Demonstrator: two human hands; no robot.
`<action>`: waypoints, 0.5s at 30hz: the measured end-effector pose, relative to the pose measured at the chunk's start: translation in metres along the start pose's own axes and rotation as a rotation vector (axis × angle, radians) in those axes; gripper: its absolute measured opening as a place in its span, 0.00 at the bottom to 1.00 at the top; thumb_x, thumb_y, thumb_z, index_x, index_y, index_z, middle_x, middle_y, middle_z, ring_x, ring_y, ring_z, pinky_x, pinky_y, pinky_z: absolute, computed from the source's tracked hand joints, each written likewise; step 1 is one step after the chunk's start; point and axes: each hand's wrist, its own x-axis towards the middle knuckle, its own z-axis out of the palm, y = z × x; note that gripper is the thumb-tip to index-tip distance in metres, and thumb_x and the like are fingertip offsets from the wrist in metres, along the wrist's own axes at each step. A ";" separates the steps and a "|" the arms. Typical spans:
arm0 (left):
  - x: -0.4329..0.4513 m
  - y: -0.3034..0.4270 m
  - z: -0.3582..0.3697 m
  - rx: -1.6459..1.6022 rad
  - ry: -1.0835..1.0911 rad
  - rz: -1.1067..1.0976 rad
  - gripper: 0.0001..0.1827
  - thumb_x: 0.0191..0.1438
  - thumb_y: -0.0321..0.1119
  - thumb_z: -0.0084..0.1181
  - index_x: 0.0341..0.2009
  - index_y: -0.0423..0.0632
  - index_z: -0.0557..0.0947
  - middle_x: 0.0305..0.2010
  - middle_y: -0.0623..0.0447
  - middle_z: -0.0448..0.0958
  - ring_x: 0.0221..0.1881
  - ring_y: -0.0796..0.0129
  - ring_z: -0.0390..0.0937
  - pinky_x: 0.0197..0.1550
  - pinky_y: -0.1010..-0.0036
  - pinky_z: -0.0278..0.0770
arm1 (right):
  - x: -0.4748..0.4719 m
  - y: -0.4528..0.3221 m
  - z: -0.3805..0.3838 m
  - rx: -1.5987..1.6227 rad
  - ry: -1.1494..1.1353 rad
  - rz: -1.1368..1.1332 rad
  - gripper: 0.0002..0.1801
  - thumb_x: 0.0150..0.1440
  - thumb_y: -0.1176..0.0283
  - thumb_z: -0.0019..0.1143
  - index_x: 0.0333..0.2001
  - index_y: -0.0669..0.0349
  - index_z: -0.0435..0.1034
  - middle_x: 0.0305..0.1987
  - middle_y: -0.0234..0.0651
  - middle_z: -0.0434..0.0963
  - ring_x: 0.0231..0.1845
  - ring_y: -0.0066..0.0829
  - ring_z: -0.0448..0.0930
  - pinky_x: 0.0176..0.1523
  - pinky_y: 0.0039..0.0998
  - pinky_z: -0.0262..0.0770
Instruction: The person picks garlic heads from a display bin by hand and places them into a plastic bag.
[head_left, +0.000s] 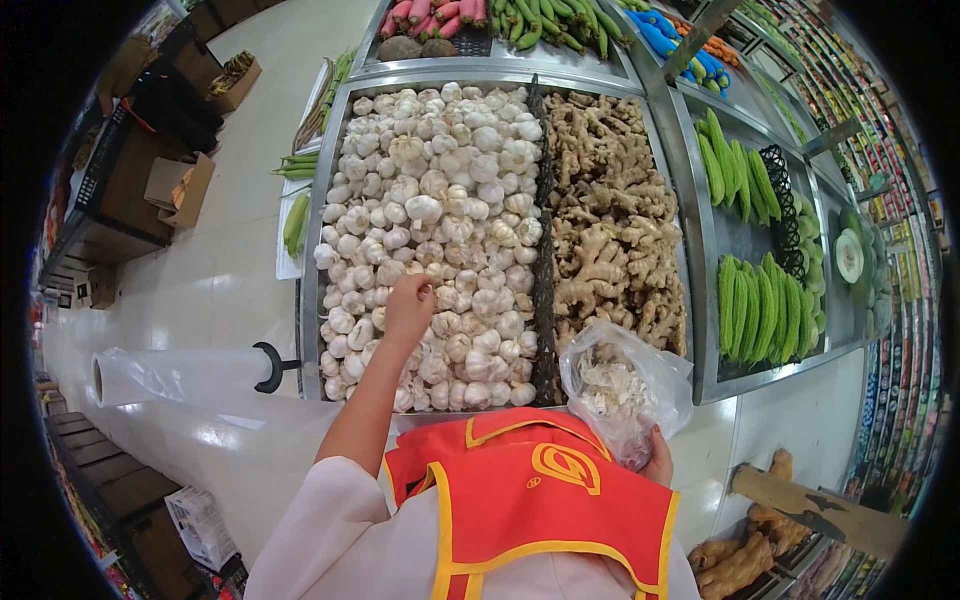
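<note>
Whole garlic bulbs (442, 172) fill the left half of a metal-edged display bin in front of me. My left hand (409, 304) is over the lower middle of the pile, fingers curled down among the bulbs; whether they pinch anything is hidden. At the bin's front right corner, my right hand (658, 457) grips a clear plastic bag (671, 382) from its lower right side. The bag's mouth faces up, and loose papery garlic skins (611, 386) lie inside. Ginger roots (607, 225) fill the bin's right half, behind the bag.
A dark divider (545, 247) separates garlic from ginger. Left of the bin hangs a plastic bag roll (180, 377). Ridged green gourds (765, 307) lie in the right-hand bin, pink radishes (435, 15) beyond. A person (176, 105) stands far left near a cardboard box (180, 189).
</note>
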 end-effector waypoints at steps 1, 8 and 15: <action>-0.004 0.004 0.006 0.013 -0.053 0.057 0.12 0.44 0.25 0.54 0.37 0.44 0.77 0.36 0.46 0.71 0.33 0.57 0.73 0.36 0.68 0.71 | 0.001 0.001 -0.003 0.002 0.003 0.002 0.21 0.58 0.61 0.45 0.48 0.66 0.65 0.47 0.41 0.70 0.50 0.39 0.72 0.52 0.42 0.70; 0.005 0.028 0.066 0.186 -0.092 0.132 0.16 0.46 0.28 0.54 0.43 0.47 0.74 0.40 0.45 0.70 0.43 0.48 0.70 0.43 0.60 0.69 | 0.003 0.000 -0.006 -0.047 -0.036 -0.004 0.19 0.59 0.63 0.45 0.47 0.67 0.66 0.44 0.39 0.71 0.46 0.35 0.74 0.50 0.40 0.72; 0.039 0.036 0.105 0.426 -0.172 0.229 0.21 0.49 0.31 0.52 0.50 0.50 0.70 0.46 0.42 0.70 0.45 0.42 0.68 0.46 0.57 0.69 | 0.005 0.000 -0.008 -0.063 0.005 -0.014 0.19 0.58 0.62 0.45 0.47 0.65 0.67 0.44 0.39 0.73 0.44 0.33 0.75 0.46 0.36 0.74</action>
